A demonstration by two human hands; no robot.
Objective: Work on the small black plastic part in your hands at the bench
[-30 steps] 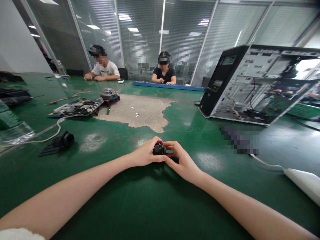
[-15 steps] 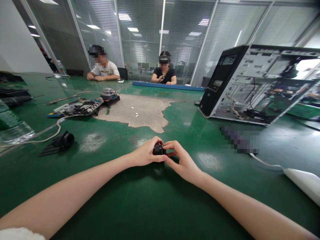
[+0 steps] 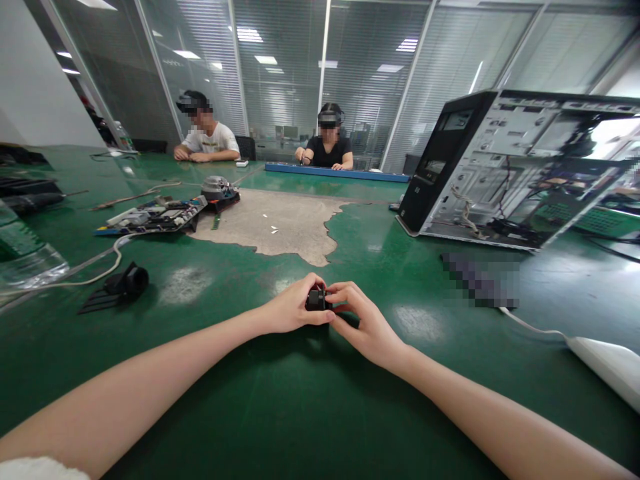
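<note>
A small black object (image 3: 316, 300) is between my hands, just above or on the green table (image 3: 280, 413). My left hand (image 3: 295, 305) grips it from the left, thumb below and fingers curled over the top. From the right, the fingertips and thumb of my right hand (image 3: 361, 321) pinch its right end. The fingers hide part of the object, and its kind is too small to tell. Further left lies a black part with a round opening (image 3: 131, 281).
An open computer case (image 3: 450, 167) stands at right, a white device (image 3: 605, 363) below it. Circuit boards (image 3: 155, 215), a fan-like part (image 3: 219, 189) and a bottle (image 3: 30, 250) are at left. Two people sit beyond a blue bar (image 3: 335, 172).
My hands and the black object have hardly moved. Across the table, the person in black has shifted one hand outward, to the left in view.
</note>
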